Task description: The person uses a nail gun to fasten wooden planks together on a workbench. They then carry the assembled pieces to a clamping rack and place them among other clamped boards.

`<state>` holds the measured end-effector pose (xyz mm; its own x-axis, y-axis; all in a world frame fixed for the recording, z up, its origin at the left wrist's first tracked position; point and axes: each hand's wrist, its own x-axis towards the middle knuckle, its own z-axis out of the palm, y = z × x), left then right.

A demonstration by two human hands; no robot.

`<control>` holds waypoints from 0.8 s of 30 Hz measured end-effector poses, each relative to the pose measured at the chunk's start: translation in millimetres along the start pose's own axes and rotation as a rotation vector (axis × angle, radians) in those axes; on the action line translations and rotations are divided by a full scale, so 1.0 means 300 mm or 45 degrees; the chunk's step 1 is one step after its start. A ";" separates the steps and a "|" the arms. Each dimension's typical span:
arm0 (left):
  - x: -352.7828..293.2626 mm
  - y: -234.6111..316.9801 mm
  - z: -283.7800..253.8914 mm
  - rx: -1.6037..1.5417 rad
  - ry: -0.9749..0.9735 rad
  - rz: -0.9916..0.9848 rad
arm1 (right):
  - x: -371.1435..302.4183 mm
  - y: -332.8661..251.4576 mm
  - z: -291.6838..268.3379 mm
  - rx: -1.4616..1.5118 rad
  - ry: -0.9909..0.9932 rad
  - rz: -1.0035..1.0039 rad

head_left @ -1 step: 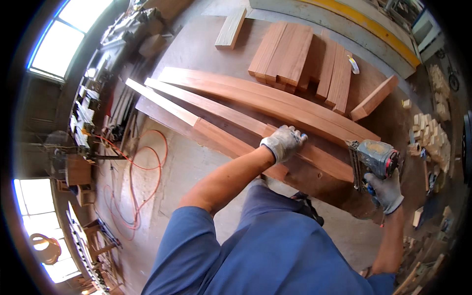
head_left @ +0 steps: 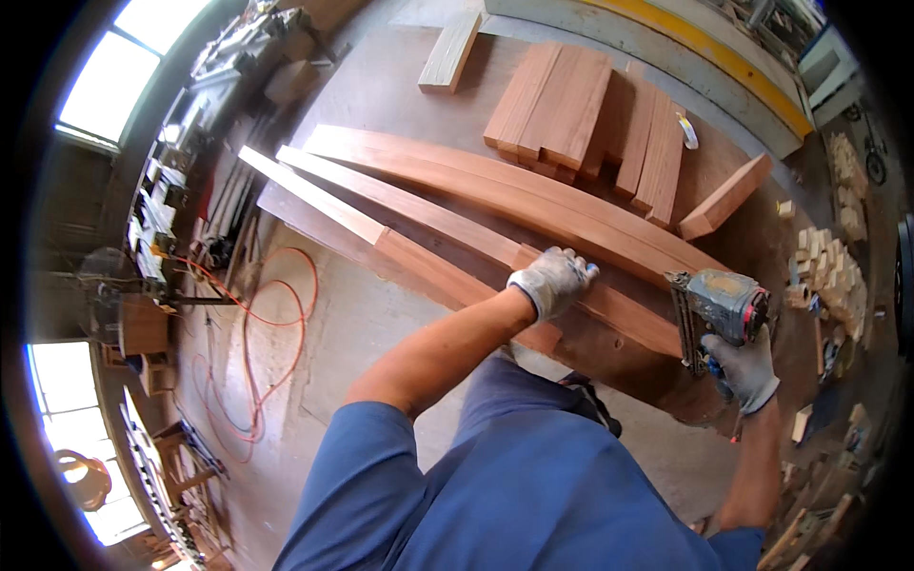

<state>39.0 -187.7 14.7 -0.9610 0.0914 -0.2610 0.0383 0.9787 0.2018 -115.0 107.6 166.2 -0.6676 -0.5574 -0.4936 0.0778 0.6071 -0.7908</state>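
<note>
My left hand (head_left: 554, 283), in a pale work glove, is closed over a long reddish wooden board (head_left: 633, 317) that runs across the table. My gloved right hand (head_left: 747, 369) grips the handle of a grey nail gun (head_left: 727, 303). Its nose is at the right end of this board; whether it touches the wood I cannot tell. On the near side, a second long piece (head_left: 433, 269) with a paler far end lies at a slight angle, passing under my left forearm. Behind the held board lie long boards (head_left: 495, 183), side by side.
The brown table (head_left: 381, 86) carries a stack of short reddish boards (head_left: 562, 100), one pale block (head_left: 447, 59) and a tilted board (head_left: 726, 197). Small wood blocks (head_left: 826, 276) are piled at right. An orange hose (head_left: 249, 333) coils on the floor at left, near a cluttered bench (head_left: 224, 71).
The whole view has shifted very slightly. Both hands stay where they were, the left on the board and the right on the nail gun.
</note>
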 end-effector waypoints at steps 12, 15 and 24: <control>0.104 0.009 0.119 -0.357 0.188 0.071 | 0.295 -0.503 0.383 -0.439 -0.291 -0.166; 0.095 0.000 0.131 -0.365 0.242 0.055 | 0.357 -0.568 0.447 -0.626 -0.402 -0.150; 0.068 -0.042 0.057 -1.129 0.264 -0.240 | 0.525 -0.654 0.601 -1.050 -0.756 -0.142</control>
<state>23.7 -194.9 -9.4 -0.9631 -0.1731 -0.2060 -0.2644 0.4676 0.8435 -102.0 -201.4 178.4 -0.1473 -0.6890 -0.7096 -0.6457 0.6104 -0.4587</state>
